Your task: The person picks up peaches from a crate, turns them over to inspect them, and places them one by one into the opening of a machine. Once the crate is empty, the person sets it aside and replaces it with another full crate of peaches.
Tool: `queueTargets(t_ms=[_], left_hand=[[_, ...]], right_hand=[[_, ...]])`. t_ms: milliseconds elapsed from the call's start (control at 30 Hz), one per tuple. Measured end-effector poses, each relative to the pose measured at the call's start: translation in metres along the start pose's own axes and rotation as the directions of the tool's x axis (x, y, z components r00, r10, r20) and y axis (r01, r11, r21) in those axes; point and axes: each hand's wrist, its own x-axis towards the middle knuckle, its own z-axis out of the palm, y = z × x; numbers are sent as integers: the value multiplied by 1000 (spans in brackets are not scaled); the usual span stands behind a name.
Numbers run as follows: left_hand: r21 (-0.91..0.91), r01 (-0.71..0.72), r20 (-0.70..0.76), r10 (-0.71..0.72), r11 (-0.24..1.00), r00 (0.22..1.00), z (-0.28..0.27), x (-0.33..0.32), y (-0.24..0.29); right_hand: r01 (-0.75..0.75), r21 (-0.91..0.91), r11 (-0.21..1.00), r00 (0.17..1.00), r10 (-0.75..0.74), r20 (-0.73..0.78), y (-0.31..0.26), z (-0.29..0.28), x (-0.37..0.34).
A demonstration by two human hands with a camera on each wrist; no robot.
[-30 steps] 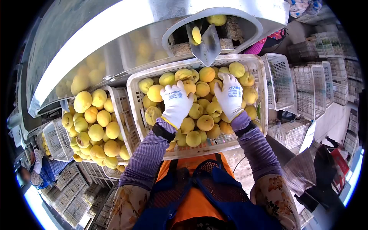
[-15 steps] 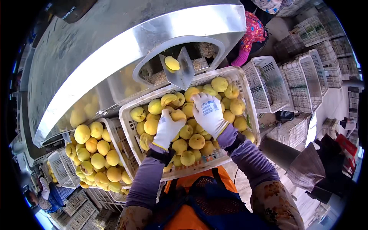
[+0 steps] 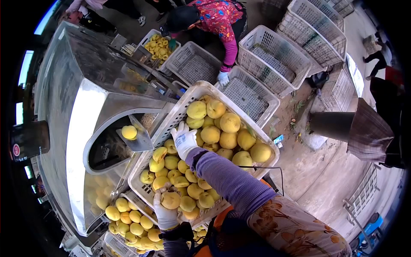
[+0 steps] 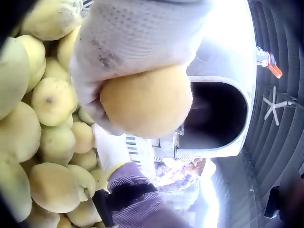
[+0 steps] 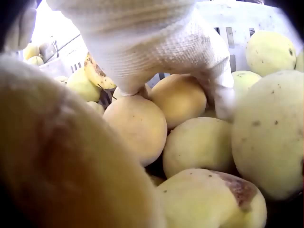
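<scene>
Yellow fruits (image 3: 228, 140) fill a white plastic crate (image 3: 269, 150). My gloved left hand (image 3: 166, 214) grips one fruit (image 3: 170, 199) at the crate's near left part; the left wrist view shows the glove (image 4: 137, 40) curled round that yellow fruit (image 4: 147, 102). By the crate's wall beside the metal machine, my gloved right hand (image 3: 185, 140) reaches down among the fruits. In the right wrist view, thumb and fingers of this glove (image 5: 142, 38) stand on either side of an orange-yellow fruit (image 5: 178, 99), around it; the fingertips are partly hidden.
The metal machine (image 3: 64, 98) has an opening with a chute (image 3: 143, 139) bearing one fruit. A second fruit-filled crate (image 3: 139, 203) stands at the lower left. Beyond are white crates (image 3: 248, 100) and a person in a red patterned top (image 3: 218, 19), one gloved hand on a crate.
The head view has turned, bringing the other person and more crates into sight. My left hand now holds a fruit at the near left; my right hand has moved to the machine-side wall.
</scene>
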Motion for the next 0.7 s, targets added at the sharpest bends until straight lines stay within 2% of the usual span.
queueTargets(t_ms=[100,233,267,333,400,433,467,500,533,567,633,700], left_hand=[[40,-11,73,8,999,997,16,-3,-3],[120,-33,60,25,992,998,34,-6,-7],[180,-24,64,13,983,998,33,-4,-7],[282,-12,67,-7,959,998,29,0,-11],[282,108,119,-147,953,982,41,0,-7],[273,159,144,-204,949,968,49,2,-7],[251,121,191,-172,960,966,55,2,-11],[160,82,472,-150,984,869,50,6,-10],[117,35,298,-69,992,952,74,-8,-9],[74,-21,89,14,997,996,99,-20,-6],[108,-42,328,5,993,945,79,-22,4],[84,-180,441,126,980,889,95,-21,19]], right_hand=[[-2,120,993,963,-30,269,1,-6,9],[115,76,990,970,-129,206,13,-19,10],[96,227,969,942,-162,295,18,-26,8],[70,530,845,940,-235,249,38,-64,-2],[98,766,635,934,-324,150,57,-100,-19],[222,808,546,920,-392,12,61,-112,-28],[371,796,478,862,-495,-104,68,-122,-35],[508,771,385,777,-591,-217,74,-142,-43],[536,772,342,721,-662,-207,77,-155,-49],[560,779,282,646,-738,-196,78,-167,-56],[441,895,66,649,-712,-268,86,-187,-58],[312,948,64,807,-544,-229,89,-207,-71]])
